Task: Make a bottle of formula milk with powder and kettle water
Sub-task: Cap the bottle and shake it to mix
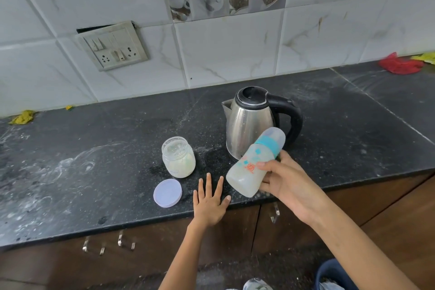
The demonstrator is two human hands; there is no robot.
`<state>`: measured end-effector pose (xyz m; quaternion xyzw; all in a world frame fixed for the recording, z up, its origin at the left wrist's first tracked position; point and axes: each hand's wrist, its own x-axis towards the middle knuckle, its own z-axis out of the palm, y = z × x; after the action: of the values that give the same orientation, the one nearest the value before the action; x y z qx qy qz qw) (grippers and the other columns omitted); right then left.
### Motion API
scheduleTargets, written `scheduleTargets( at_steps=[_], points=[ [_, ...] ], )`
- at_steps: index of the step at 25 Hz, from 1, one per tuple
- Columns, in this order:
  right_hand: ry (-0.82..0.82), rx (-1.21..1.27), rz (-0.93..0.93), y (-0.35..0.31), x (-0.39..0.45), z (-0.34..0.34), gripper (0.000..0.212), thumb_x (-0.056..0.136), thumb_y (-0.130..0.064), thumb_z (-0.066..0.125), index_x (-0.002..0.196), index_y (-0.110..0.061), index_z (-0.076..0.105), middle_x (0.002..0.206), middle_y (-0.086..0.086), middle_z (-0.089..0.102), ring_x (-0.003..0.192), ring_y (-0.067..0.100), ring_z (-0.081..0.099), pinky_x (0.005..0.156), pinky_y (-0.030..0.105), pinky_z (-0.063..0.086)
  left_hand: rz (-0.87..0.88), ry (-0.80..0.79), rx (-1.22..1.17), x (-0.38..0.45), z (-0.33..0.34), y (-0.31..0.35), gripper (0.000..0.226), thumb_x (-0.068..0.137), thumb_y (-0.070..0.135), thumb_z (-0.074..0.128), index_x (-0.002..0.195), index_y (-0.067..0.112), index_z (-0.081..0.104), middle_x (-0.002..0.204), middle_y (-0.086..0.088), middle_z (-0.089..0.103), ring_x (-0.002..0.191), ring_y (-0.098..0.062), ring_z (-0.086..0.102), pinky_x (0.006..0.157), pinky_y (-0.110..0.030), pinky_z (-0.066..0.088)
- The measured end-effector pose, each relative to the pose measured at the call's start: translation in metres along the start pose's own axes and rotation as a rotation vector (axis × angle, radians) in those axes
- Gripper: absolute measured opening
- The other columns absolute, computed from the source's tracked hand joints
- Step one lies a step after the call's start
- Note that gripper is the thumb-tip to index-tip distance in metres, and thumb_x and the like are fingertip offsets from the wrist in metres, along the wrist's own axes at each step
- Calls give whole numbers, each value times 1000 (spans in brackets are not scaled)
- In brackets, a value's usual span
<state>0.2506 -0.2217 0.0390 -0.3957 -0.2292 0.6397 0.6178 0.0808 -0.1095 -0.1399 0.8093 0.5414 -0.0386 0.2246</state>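
My right hand (281,180) grips a capped baby bottle (253,167) with a teal collar, tilted up to the right above the counter's front edge, milky liquid inside. My left hand (209,200) rests flat on the black counter (94,172), fingers spread, holding nothing. An open glass jar of powder (178,157) stands left of the bottle, and its pale lid (167,192) lies in front of it. The steel kettle (249,122) with a black handle stands behind the bottle, lid closed.
A wall socket plate (113,46) hangs on the tiled wall at the left. Red and yellow cloths (400,63) lie at the far right of the counter, a yellow scrap (23,117) at the far left. Drawers with metal handles (124,241) sit below.
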Motion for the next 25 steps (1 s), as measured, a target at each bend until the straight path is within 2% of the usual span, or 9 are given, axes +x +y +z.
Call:
scheduleTargets(
  at_steps=[2,5,7,9,11,15,18,22,25],
  points=[
    [4,-109,-51,-3,1,-2,67,73,-14,72,130,-37,45,111,4,74,99,24,73,64,41,62,1,-3,-2,-1,0,0,64,97,56,25,148,40,-9,157,2,-26,144,-23,-25,116,-45,-11],
    [100,14,-184,-5,9,-2,79,78,-24,68,144,-47,29,131,9,60,103,28,71,64,46,61,2,-6,-6,-2,-2,0,63,97,56,25,147,43,-11,157,2,-26,144,-24,-25,116,-46,-11],
    [107,1,-226,6,10,-4,85,79,-22,73,142,-55,26,131,8,59,106,29,70,65,48,60,0,-5,-9,-2,-2,2,63,97,56,25,147,43,-10,157,2,-26,144,-24,-25,116,-46,-11],
    [15,-160,-182,20,5,-3,90,74,-19,83,133,-63,32,125,6,65,109,28,68,66,49,60,-6,4,1,-4,-2,3,64,97,55,27,147,42,-11,158,2,-24,145,-23,-23,116,-45,-10],
    [-31,-236,-227,20,5,-2,89,69,-19,83,130,-62,34,118,0,69,109,25,68,66,48,60,-4,6,0,-4,-2,2,66,97,54,29,147,40,-12,158,3,-23,145,-23,-23,117,-45,-10],
    [146,-74,-334,1,17,-3,95,69,-15,81,138,-52,28,124,4,61,99,19,72,65,46,60,2,-6,-16,-3,-4,3,62,98,55,25,148,41,-10,157,3,-26,144,-23,-25,116,-45,-11],
    [64,-331,-269,10,8,-3,96,61,-16,87,129,-56,33,124,5,59,103,21,70,63,42,61,1,-3,4,-5,-4,2,65,98,54,26,148,37,-11,157,2,-25,144,-23,-25,116,-46,-11],
    [143,-174,-325,8,11,-11,94,66,-9,82,132,-49,28,123,10,60,105,27,69,64,46,61,-5,4,-14,-5,-6,5,63,98,54,26,148,39,-9,157,2,-25,145,-24,-24,116,-46,-10],
    [40,-320,-254,20,4,-10,94,63,-5,87,122,-55,34,121,7,60,104,23,70,63,42,61,-18,10,37,-7,-5,5,68,98,49,32,149,35,-12,158,1,-23,145,-24,-21,117,-45,-8]
  ],
)
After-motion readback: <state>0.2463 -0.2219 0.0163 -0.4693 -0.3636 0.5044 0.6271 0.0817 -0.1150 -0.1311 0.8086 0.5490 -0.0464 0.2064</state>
